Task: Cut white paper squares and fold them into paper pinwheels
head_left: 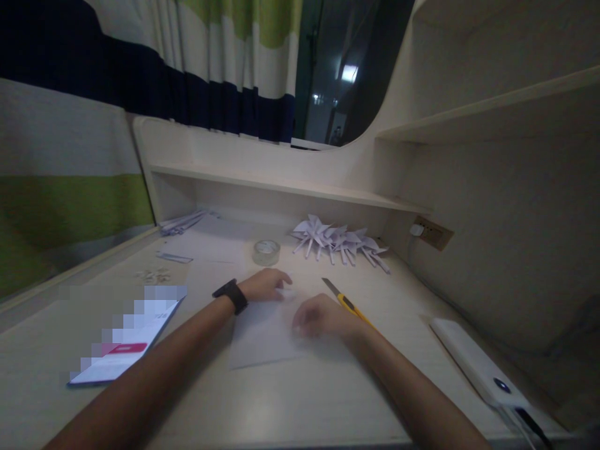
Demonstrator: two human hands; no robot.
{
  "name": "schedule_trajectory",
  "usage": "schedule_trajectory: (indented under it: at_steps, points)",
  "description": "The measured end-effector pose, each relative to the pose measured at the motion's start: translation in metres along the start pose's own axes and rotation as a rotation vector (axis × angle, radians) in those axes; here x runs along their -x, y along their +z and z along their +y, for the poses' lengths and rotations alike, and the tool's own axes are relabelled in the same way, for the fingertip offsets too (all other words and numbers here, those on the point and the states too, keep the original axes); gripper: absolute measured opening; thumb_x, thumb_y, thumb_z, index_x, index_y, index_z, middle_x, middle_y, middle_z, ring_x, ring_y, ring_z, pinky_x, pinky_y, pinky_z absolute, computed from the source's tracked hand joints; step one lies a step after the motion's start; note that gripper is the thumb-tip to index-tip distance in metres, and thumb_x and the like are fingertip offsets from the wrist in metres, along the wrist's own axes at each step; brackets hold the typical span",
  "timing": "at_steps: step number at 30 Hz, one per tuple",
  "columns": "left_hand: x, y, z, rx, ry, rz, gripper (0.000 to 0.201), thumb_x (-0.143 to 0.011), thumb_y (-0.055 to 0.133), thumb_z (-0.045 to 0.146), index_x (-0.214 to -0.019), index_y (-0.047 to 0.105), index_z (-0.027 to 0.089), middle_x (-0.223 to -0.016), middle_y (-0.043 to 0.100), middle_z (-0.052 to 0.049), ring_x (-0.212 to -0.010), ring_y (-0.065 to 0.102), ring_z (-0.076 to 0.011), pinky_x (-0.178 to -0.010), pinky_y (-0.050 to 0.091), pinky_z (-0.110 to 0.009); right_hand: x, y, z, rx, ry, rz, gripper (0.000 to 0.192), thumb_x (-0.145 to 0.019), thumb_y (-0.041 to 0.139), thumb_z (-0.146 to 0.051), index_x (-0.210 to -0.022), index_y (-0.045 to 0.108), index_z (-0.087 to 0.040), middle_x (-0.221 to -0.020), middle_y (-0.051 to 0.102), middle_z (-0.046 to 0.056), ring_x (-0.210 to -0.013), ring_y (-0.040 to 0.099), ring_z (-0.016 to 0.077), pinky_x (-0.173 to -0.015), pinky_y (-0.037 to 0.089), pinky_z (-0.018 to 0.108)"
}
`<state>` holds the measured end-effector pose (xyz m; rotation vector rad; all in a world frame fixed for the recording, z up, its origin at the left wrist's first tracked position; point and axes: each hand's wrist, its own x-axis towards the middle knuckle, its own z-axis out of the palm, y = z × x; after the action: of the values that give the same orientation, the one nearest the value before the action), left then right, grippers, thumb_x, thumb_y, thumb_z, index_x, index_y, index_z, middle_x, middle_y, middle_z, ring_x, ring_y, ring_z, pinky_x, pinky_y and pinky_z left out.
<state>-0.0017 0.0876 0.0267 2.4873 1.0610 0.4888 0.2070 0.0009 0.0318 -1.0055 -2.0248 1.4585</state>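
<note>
A white sheet of paper (262,340) lies on the desk under both of my hands. My left hand (265,285), with a black watch on the wrist, is at the sheet's far edge. Its fingers are curled around a small raised white paper piece. Over the sheet's right side is my right hand (321,315), fingers bent and smeared by motion; whether they hold anything is unclear. Just beyond that hand lies a yellow utility knife (347,302), its blade out and pointing away. A roll of clear tape (266,252) sits beyond my left hand.
Several paper pinwheels (335,239) lie at the back right. More paper sheets (218,237), paper strips (184,222) and small white scraps (154,275) are at the back left. A lit phone (135,340) is left; a cabled white power bank (475,356) is right.
</note>
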Motion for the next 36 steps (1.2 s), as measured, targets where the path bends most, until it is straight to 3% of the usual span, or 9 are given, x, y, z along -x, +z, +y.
schedule_trajectory:
  at_steps: [7, 9, 13, 16, 19, 26, 29, 33, 36]
  points:
    - [0.023, -0.013, 0.009, 0.128, 0.045, -0.011, 0.023, -0.076, 0.058, 0.027, -0.091, 0.071, 0.017, -0.085, 0.071, -0.005, -0.075, 0.064, -0.0178, -0.066, 0.044, -0.024, -0.002, -0.017, 0.014, -0.068, -0.031, -0.037, 0.026, -0.061, 0.076, -0.032, -0.078, 0.07, -0.013, -0.056, 0.06, -0.002, -0.047, 0.052, 0.008, -0.045, 0.04, 0.018]
    - [0.03, -0.015, 0.012, 0.147, 0.07, 0.043, 0.018, -0.077, 0.059, 0.029, -0.086, 0.071, 0.018, -0.084, 0.07, -0.004, -0.075, 0.062, -0.0172, -0.067, 0.044, -0.025, -0.003, -0.019, 0.018, -0.099, -0.034, -0.015, 0.026, -0.06, 0.076, -0.03, -0.078, 0.069, -0.013, -0.057, 0.06, -0.003, -0.047, 0.051, 0.0077, -0.045, 0.04, 0.018]
    - [0.041, -0.019, 0.023, -0.182, 0.18, 0.236, 0.008, -0.074, 0.067, 0.028, -0.072, 0.074, 0.025, -0.074, 0.059, -0.004, -0.075, 0.053, -0.0189, -0.067, 0.038, -0.028, -0.005, -0.02, 0.02, -0.127, -0.028, 0.059, 0.03, -0.057, 0.078, -0.031, -0.079, 0.069, -0.013, -0.057, 0.061, -0.003, -0.046, 0.051, 0.008, -0.045, 0.039, 0.018]
    - [0.051, -0.02, 0.032, -0.465, 0.25, 0.217, 0.016, -0.078, 0.064, 0.026, -0.064, 0.072, 0.025, -0.064, 0.053, -0.004, -0.068, 0.049, -0.018, -0.062, 0.033, -0.029, -0.006, -0.02, 0.02, -0.097, -0.031, 0.108, 0.033, -0.056, 0.079, -0.033, -0.08, 0.071, -0.012, -0.058, 0.062, -0.001, -0.047, 0.05, 0.008, -0.045, 0.039, 0.019]
    - [0.062, -0.017, 0.034, -0.541, 0.22, 0.18, 0.029, -0.086, 0.052, 0.03, -0.065, 0.071, 0.024, -0.059, 0.058, -0.003, -0.06, 0.051, -0.0161, -0.058, 0.031, -0.027, -0.006, -0.019, 0.019, -0.081, -0.028, 0.128, 0.034, -0.055, 0.08, -0.035, -0.077, 0.072, -0.012, -0.06, 0.064, 0.001, -0.047, 0.049, 0.0081, -0.046, 0.039, 0.02]
    - [0.079, -0.004, 0.037, -0.21, 0.015, 0.266, 0.027, -0.084, 0.049, 0.026, -0.097, 0.072, 0.025, -0.083, 0.074, -0.004, -0.072, 0.066, -0.0182, -0.064, 0.043, -0.024, -0.007, -0.018, 0.017, -0.052, -0.005, 0.131, 0.032, -0.055, 0.08, -0.036, -0.075, 0.072, -0.012, -0.06, 0.064, 0.001, -0.049, 0.049, 0.0083, -0.046, 0.038, 0.02]
    - [0.08, -0.001, 0.047, -0.047, -0.092, 0.317, 0.027, -0.08, 0.051, 0.024, -0.092, 0.074, 0.02, -0.089, 0.074, -0.005, -0.076, 0.068, -0.0203, -0.069, 0.047, -0.027, -0.008, -0.017, 0.019, -0.063, -0.006, 0.15, 0.033, -0.054, 0.081, -0.035, -0.076, 0.073, -0.012, -0.062, 0.065, 0.002, -0.05, 0.051, 0.0087, -0.048, 0.039, 0.021]
    - [0.078, 0.002, 0.052, 0.133, -0.25, 0.351, 0.025, -0.079, 0.055, 0.034, -0.078, 0.074, 0.018, -0.075, 0.074, -0.004, -0.067, 0.067, -0.0215, -0.064, 0.047, -0.029, -0.01, -0.014, 0.023, -0.056, -0.012, 0.193, 0.033, -0.05, 0.082, -0.034, -0.074, 0.072, -0.013, -0.064, 0.067, 0.003, -0.052, 0.052, 0.0094, -0.052, 0.041, 0.022]
    - [0.076, 0.006, 0.047, 0.408, -0.335, 0.35, 0.024, -0.069, 0.067, 0.031, -0.086, 0.072, 0.014, -0.082, 0.074, -0.008, -0.071, 0.067, -0.0232, -0.065, 0.049, -0.031, -0.011, -0.012, 0.024, -0.039, -0.015, 0.208, 0.033, -0.052, 0.082, -0.036, -0.074, 0.072, -0.013, -0.065, 0.067, 0.003, -0.054, 0.053, 0.0103, -0.053, 0.042, 0.023]
